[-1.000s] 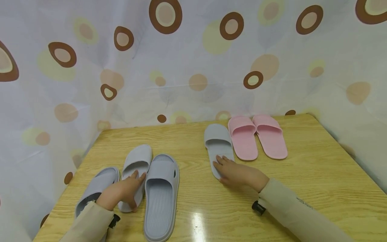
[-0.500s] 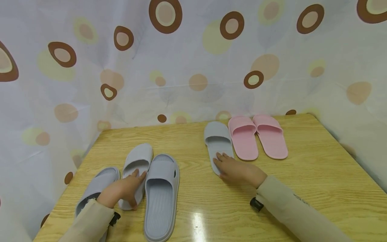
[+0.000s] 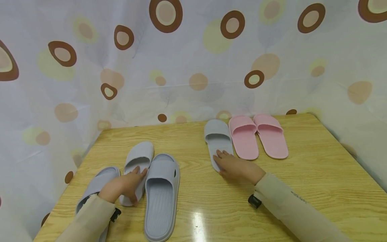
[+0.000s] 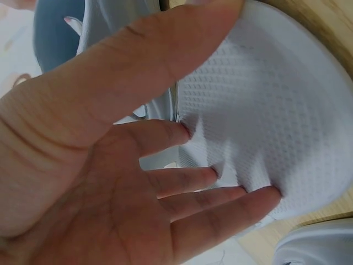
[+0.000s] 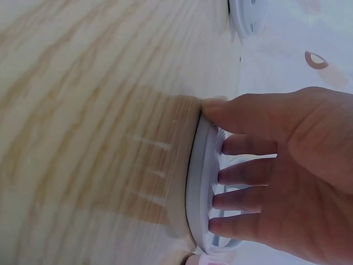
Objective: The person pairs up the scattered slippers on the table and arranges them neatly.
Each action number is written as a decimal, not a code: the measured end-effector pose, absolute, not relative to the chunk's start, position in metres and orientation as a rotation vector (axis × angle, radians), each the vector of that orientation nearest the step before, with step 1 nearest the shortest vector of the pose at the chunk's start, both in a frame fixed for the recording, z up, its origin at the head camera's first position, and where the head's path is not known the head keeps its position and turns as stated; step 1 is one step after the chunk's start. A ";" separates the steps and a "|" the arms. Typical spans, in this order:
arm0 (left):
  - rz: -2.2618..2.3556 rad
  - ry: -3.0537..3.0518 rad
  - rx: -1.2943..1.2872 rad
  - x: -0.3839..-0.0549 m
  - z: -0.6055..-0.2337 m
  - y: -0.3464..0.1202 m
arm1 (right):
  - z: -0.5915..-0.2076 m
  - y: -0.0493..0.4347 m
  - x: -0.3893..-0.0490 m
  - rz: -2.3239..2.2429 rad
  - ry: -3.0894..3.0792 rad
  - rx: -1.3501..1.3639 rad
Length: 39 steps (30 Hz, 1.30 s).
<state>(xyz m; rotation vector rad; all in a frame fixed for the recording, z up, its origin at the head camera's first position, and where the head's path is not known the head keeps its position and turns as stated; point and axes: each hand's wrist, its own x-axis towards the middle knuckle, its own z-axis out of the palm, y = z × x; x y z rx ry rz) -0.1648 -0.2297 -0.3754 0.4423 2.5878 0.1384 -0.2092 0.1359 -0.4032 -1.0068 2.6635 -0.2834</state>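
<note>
The left hand (image 3: pixel 122 188) presses straight fingers on the heel of 1 white slipper (image 3: pixel 137 164), toe pointing away. Its match (image 3: pixel 217 141) lies far right, under the right hand (image 3: pixel 235 166), flat on its heel too.

No readable text (sleeve print illegible).
</note>
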 end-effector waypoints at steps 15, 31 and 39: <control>0.120 2.580 0.426 -0.173 -0.370 -0.228 | -0.400 0.132 -0.213 -0.305 2.671 -0.959; 0.104 2.564 0.457 -0.192 -0.372 -0.234 | -0.400 0.131 -0.221 -0.296 2.645 -0.904; 0.078 2.543 0.462 -0.202 -0.370 -0.234 | -0.397 0.130 -0.223 -0.305 2.639 -0.911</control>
